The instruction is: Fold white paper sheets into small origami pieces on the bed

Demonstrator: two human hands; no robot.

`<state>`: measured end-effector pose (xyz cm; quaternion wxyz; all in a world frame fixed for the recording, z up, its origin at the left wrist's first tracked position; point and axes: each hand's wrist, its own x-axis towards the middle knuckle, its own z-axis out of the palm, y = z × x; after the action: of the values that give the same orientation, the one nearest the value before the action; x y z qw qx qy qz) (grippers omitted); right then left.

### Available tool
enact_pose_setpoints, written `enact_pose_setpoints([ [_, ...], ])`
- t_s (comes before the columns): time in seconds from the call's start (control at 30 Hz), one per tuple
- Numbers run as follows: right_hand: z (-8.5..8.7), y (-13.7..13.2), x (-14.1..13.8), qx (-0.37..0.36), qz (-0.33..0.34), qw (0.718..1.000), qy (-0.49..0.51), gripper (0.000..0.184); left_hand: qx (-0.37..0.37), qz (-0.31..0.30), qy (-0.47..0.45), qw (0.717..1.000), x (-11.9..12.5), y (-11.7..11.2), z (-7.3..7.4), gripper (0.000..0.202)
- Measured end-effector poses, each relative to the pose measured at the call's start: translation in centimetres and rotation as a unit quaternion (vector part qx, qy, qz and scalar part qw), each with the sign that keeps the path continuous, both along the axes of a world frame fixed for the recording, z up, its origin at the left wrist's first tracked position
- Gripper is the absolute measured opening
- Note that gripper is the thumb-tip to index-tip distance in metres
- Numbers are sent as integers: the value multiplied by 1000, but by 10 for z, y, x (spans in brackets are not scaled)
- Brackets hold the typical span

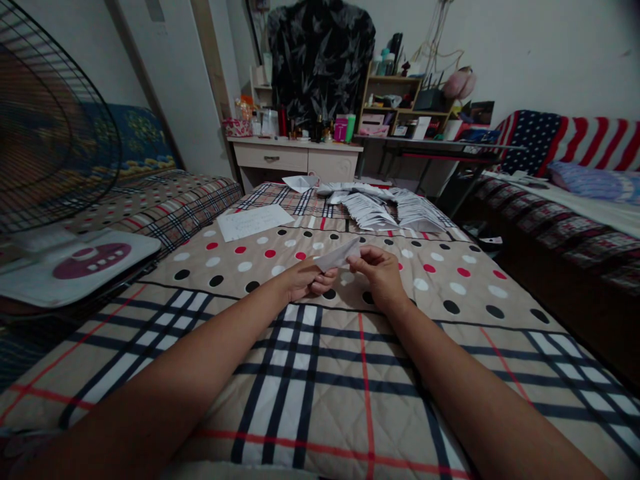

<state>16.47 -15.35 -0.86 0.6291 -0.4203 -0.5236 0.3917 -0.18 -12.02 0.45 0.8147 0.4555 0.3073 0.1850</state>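
A small piece of white paper (336,257), which looks folded, is held up between my two hands just over the dotted band of the bedspread (280,267). My left hand (309,279) is closed round its left end, fingers curled underneath. With thumb and forefinger, my right hand (379,273) pinches the paper's right end. Beyond the hands lie fanned stacks of folded white papers (370,212). To their left, a flat white sheet with handwriting (255,222) rests on the bedspread, and another white paper (300,183) lies farther back.
A wire-caged fan (55,127) stands close on the left, above a white board with a purple oval (90,260). A white dresser (280,157) and a cluttered shelf desk (400,113) stand at the back. On the right is another bed (575,213).
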Motion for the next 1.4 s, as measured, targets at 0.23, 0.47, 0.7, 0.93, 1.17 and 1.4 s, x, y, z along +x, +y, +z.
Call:
enact_pose_setpoints([
  [0.23, -1, 6, 7, -53, -72, 996, 27, 22, 170, 197, 89, 961, 8, 5, -13, 5],
  [0.47, 2, 5, 15, -196, -50, 979, -11, 21, 263, 282, 15, 923, 0, 21, -19, 40],
  [0.7, 1, 7, 16, -220, -37, 973, -53, 17, 350, 256, 84, 897, 0, 21, -24, 34],
  [0.93, -12, 12, 23, -103, -94, 938, -316, 12, 410, 234, 152, 868, -1, 28, -28, 27],
  [1.17, -16, 18, 17, -37, -153, 883, -441, 36, 463, 205, 180, 843, -2, 31, -28, 25],
  [1.4, -20, 21, 14, 14, -126, 893, -433, 5, 542, 186, 205, 794, -3, 40, -42, 17],
])
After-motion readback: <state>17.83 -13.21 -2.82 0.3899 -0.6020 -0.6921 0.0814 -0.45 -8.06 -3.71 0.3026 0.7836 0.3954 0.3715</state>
